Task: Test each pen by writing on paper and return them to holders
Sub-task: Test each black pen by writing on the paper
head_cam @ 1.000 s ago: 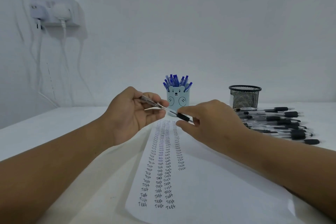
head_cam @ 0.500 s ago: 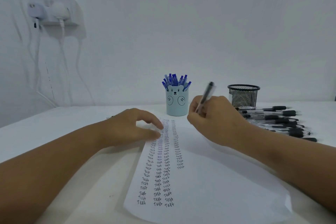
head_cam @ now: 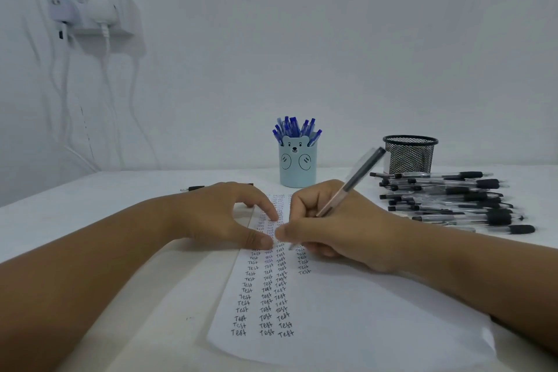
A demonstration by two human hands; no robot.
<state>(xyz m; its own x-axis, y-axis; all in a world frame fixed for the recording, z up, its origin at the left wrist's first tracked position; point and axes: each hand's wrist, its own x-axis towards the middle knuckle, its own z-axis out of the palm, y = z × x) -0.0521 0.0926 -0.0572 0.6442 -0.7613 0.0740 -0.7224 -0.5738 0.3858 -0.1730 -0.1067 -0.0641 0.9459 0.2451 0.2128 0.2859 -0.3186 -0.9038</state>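
Paper (head_cam: pixel 347 320) lies flat on the table (head_cam: pixel 126 305) in front of me, its left part filled with columns of the word "Test". My right hand (head_cam: pixel 338 226) grips a black pen (head_cam: pixel 347 187) in a writing hold, fingers curled round it, the tip down at the sheet just right of the columns and the barrel tilted up and away to the right. My left hand (head_cam: pixel 223 217) rests on the paper's left edge, fingers loosely spread and bent, thumb and forefinger pressing the sheet, holding nothing. Behind my hands stands a light blue bear cup (head_cam: pixel 297 164), packed with blue pens (head_cam: pixel 296 127) standing upright. To its right stands a black mesh cup (head_cam: pixel 409 154); I cannot tell what is inside it. Just in front of the mesh cup a pile of black pens (head_cam: pixel 450 199) lies on the table. One more black pen (head_cam: pixel 193 188) lies beyond my left hand.
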